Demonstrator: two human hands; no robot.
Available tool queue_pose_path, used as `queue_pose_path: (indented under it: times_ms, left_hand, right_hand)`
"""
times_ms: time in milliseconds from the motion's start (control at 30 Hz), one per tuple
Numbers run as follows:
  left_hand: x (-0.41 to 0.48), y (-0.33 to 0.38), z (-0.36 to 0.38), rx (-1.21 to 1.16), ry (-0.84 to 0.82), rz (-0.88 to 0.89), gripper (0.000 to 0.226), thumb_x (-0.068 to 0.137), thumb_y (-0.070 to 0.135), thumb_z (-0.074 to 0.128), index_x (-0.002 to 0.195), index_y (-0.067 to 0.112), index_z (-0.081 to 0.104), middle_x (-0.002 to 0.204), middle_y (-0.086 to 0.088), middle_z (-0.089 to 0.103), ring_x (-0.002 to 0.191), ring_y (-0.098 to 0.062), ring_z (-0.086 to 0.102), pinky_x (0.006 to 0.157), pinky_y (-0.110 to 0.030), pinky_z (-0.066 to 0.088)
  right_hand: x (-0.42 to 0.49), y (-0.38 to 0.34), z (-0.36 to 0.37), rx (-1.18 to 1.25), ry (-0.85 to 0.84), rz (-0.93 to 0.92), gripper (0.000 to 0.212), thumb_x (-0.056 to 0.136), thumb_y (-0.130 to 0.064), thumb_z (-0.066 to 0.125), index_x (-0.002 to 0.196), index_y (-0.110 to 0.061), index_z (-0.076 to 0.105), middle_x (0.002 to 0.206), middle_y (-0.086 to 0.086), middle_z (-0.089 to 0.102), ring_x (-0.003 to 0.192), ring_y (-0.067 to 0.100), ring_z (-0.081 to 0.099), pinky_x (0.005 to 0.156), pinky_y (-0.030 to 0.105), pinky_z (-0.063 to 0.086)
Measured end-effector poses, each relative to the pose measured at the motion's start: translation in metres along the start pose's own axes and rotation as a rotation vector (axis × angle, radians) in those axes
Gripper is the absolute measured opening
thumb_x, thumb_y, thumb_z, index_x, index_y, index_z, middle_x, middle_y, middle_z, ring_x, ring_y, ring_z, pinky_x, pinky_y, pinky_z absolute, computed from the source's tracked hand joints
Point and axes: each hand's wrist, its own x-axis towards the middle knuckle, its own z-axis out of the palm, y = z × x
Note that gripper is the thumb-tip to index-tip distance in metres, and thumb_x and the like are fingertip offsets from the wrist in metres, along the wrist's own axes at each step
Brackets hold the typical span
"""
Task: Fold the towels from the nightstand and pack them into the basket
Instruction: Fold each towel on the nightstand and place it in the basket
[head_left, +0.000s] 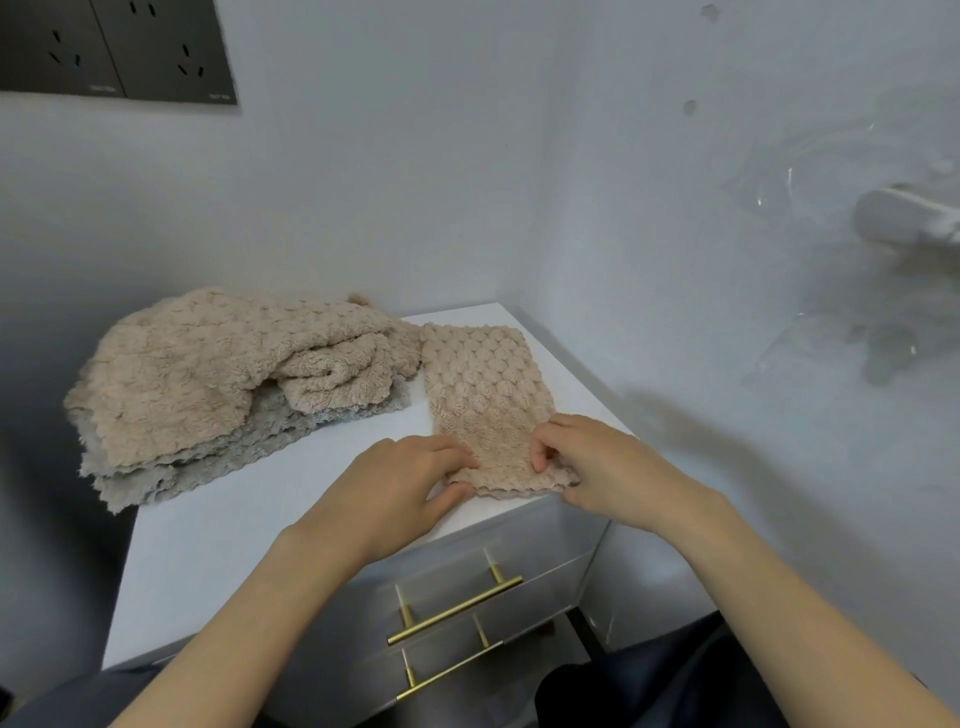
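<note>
A beige bubble-textured towel (483, 384) lies folded into a narrow strip on the right part of the white nightstand top (218, 535). My left hand (405, 483) pinches its near left corner between thumb and fingers. My right hand (587, 462) grips the near right edge with curled fingers. To the left sits a loose heap: a crumpled beige towel (208, 364) on top of flat grey towels (218, 457) that overhang the left edge. No basket is in view.
The nightstand stands in a corner between white walls, with two drawers and brass bar handles (457, 608) facing me. A dark socket panel (114, 49) is on the wall at upper left. A white fixture (904, 218) sticks out at the right.
</note>
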Motion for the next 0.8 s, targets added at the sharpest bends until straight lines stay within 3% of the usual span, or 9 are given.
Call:
queue_pose_path:
  times_ms: [67, 167, 300, 400, 467, 533, 600, 733, 800]
  left_hand:
    - [0.000, -0.001, 0.000, 0.009, 0.006, -0.003, 0.041, 0.098, 0.049, 0.038, 0.132, 0.032, 0.053, 0.138, 0.020, 0.049, 0.125, -0.006, 0.047, 0.101, -0.031, 0.039]
    - [0.000, -0.003, 0.000, 0.025, 0.008, 0.010, 0.049, 0.092, 0.060, 0.038, 0.130, 0.033, 0.054, 0.135, 0.020, 0.051, 0.122, -0.006, 0.049, 0.099, -0.031, 0.040]
    - [0.000, -0.003, -0.001, 0.135, -0.007, 0.063, 0.069, 0.078, 0.077, 0.031, 0.126, 0.032, 0.052, 0.123, 0.018, 0.057, 0.112, -0.007, 0.054, 0.091, -0.025, 0.039]
    - [-0.001, -0.002, 0.002, 0.157, 0.060, 0.037, 0.056, 0.088, 0.066, 0.032, 0.125, 0.028, 0.050, 0.110, 0.011, 0.061, 0.100, -0.015, 0.059, 0.083, -0.028, 0.043]
    - [-0.001, 0.000, 0.002, 0.122, 0.098, 0.000, 0.043, 0.094, 0.056, 0.037, 0.121, 0.025, 0.049, 0.101, 0.005, 0.064, 0.089, -0.019, 0.061, 0.075, -0.032, 0.046]
    - [0.000, 0.001, 0.002, 0.002, 0.152, -0.059, 0.031, 0.096, 0.048, 0.041, 0.106, 0.021, 0.053, 0.085, 0.000, 0.066, 0.070, -0.017, 0.058, 0.064, -0.033, 0.044]
    - [0.002, -0.002, 0.002, -0.173, 0.179, -0.152, 0.030, 0.095, 0.046, 0.047, 0.090, 0.019, 0.059, 0.077, 0.001, 0.067, 0.057, -0.009, 0.050, 0.060, -0.031, 0.040]
    - [0.007, -0.009, 0.004, -0.341, 0.193, -0.302, 0.038, 0.090, 0.048, 0.055, 0.080, 0.017, 0.074, 0.086, -0.001, 0.071, 0.079, -0.012, 0.062, 0.077, -0.034, 0.048]
    - [0.009, -0.011, 0.006, -0.357, 0.211, -0.357, 0.042, 0.089, 0.049, 0.057, 0.070, 0.015, 0.073, 0.082, -0.006, 0.069, 0.082, -0.018, 0.062, 0.074, -0.030, 0.046]
  right_hand:
    - [0.000, 0.003, -0.003, 0.061, 0.010, 0.011, 0.032, 0.073, -0.004, 0.064, 0.093, -0.029, 0.058, 0.090, -0.021, 0.049, 0.087, 0.004, 0.047, 0.068, 0.018, 0.037]
    - [-0.001, 0.006, -0.008, 0.161, 0.046, 0.057, 0.019, 0.081, -0.010, 0.062, 0.094, -0.022, 0.069, 0.091, -0.010, 0.066, 0.088, 0.011, 0.059, 0.079, 0.027, 0.048]
    - [0.001, 0.008, -0.011, 0.212, 0.098, 0.106, 0.011, 0.088, -0.017, 0.062, 0.097, -0.016, 0.069, 0.089, -0.001, 0.069, 0.085, 0.015, 0.061, 0.079, 0.032, 0.047]
    - [0.004, 0.011, -0.012, 0.263, 0.134, 0.138, 0.003, 0.089, -0.019, 0.062, 0.090, -0.019, 0.065, 0.066, -0.004, 0.055, 0.061, 0.006, 0.046, 0.058, 0.022, 0.033]
    - [0.006, 0.012, -0.012, 0.322, 0.144, 0.163, 0.004, 0.089, -0.020, 0.062, 0.086, -0.022, 0.064, 0.060, 0.000, 0.049, 0.055, 0.008, 0.040, 0.054, 0.023, 0.028]
    - [0.005, 0.013, -0.011, 0.356, 0.142, 0.180, 0.003, 0.090, -0.021, 0.063, 0.089, -0.020, 0.065, 0.072, 0.007, 0.061, 0.068, 0.016, 0.052, 0.061, 0.025, 0.035]
    - [0.004, 0.014, -0.011, 0.356, 0.141, 0.190, 0.001, 0.089, -0.023, 0.063, 0.089, -0.024, 0.064, 0.080, 0.000, 0.065, 0.079, 0.018, 0.056, 0.065, 0.018, 0.038]
    - [0.005, 0.019, -0.008, 0.298, 0.150, 0.242, 0.007, 0.090, -0.031, 0.062, 0.083, -0.030, 0.062, 0.075, -0.006, 0.062, 0.073, 0.015, 0.055, 0.068, 0.032, 0.042]
    - [0.006, 0.021, -0.006, 0.266, 0.161, 0.288, 0.006, 0.090, -0.035, 0.061, 0.087, -0.031, 0.064, 0.075, -0.013, 0.058, 0.071, 0.010, 0.051, 0.067, 0.031, 0.040]
